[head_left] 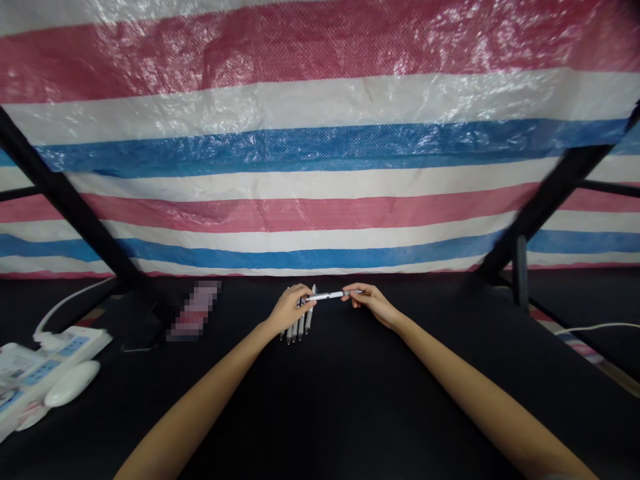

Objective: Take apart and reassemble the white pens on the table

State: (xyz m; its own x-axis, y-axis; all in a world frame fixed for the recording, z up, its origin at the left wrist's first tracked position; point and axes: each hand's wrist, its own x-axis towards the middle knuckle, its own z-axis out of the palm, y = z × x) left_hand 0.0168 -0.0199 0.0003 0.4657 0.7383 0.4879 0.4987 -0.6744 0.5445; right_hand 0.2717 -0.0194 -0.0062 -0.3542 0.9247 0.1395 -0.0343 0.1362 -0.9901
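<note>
Between my two hands a slim white-and-silver pen [330,295] lies nearly level above the black table [350,400]. My left hand [291,307] pinches its left end with thumb and fingers. The fingers of my right hand [369,300] are closed on its right end. Under and beside my left hand several similar pens [301,327] lie side by side in a row, tips toward me. My left hand covers part of that row, so their upper ends are mostly hidden.
A white power strip [75,347] with plugs and a white computer mouse [73,383] sit at the left. A blurred-out flat pink item [197,310] lies farther back. Black slanted frame legs [545,200] stand on both sides before a striped plastic sheet [300,213].
</note>
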